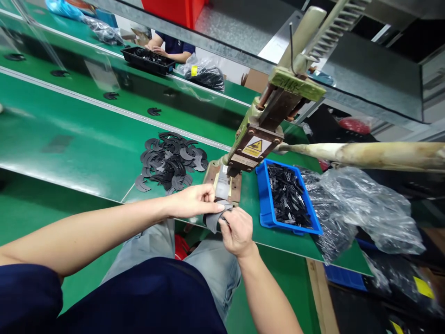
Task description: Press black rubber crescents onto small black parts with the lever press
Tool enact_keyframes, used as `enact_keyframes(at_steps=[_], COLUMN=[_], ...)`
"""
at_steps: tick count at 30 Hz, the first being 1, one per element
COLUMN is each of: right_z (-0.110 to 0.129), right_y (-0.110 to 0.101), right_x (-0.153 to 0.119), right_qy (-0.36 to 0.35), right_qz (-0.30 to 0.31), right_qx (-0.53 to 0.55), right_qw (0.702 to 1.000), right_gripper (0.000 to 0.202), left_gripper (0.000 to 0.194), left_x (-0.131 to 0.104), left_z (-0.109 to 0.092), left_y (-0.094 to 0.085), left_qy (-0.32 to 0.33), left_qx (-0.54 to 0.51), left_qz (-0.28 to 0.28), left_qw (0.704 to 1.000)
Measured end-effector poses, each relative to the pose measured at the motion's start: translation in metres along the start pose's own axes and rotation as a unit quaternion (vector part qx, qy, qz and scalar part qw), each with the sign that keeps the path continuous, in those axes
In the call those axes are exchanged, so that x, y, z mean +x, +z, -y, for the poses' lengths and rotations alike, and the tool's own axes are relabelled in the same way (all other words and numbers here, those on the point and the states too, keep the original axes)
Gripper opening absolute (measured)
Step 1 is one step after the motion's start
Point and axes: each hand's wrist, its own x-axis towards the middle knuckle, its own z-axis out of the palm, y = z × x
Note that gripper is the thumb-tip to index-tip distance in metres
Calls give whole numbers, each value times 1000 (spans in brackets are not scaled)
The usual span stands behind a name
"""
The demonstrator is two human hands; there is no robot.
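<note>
My left hand point(194, 199) and my right hand point(238, 229) meet at the table's front edge, both closed on a curved grey plastic part point(212, 221). The left thumb lies on top of the part, and the right fingers pinch its other side. Just beyond them stands a hand press point(255, 134) with a warning label, its ram over a small base plate point(236, 190). A heap of similar curved dark grey pieces point(170, 160) lies left of the press. Whether a second small piece sits between my fingers is hidden.
A blue bin point(262, 199) of small black parts stands right of the press, with clear plastic bags point(371, 208) beside it. The press lever point(365, 154) reaches out to the right. Several curved parts lie along the belt point(132, 104). Across it, a co-worker's hands point(158, 48) are at a black tray point(148, 65).
</note>
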Motion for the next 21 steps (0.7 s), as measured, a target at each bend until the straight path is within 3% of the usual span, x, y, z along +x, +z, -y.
enact_keyframes(at_steps=[2,6,8,11,13,16,19,21], right_z=[-4,-11,-17,-35,-54,-82,-98,-101], right_y=[-2,-3,-4,-5,-3,1,5,7], right_x=[-2,-7,-11,-23,-33,-47,-57,-60], right_qy=[9,34,59,126,183,259,308,323], right_qz=[1,24,35,17,-15,-61,-80,-82], right_qx=[3,11,14,3,-15,-37,-43,-42], right_qw=[1000,999,998,992,983,963,947,942], right_gripper=[18,19,17,18,18,22,27,29], left_gripper=[48,52,51,49,50,49,42,36], left_x=[-2,-2,0,10,21,43,71,93], left_z=[0,6,10,15,20,28,31,27], left_y=[0,2,-1,-17,-38,-83,-137,-173], left_qy=[-6,-51,-41,-29,-31,-19,-3,-5], left_qx=[-45,-102,-84,-54,-45,-15,100,218], left_qz=[2,86,73,3,-47,-132,-230,-281], left_qw=[999,990,993,998,997,991,968,935])
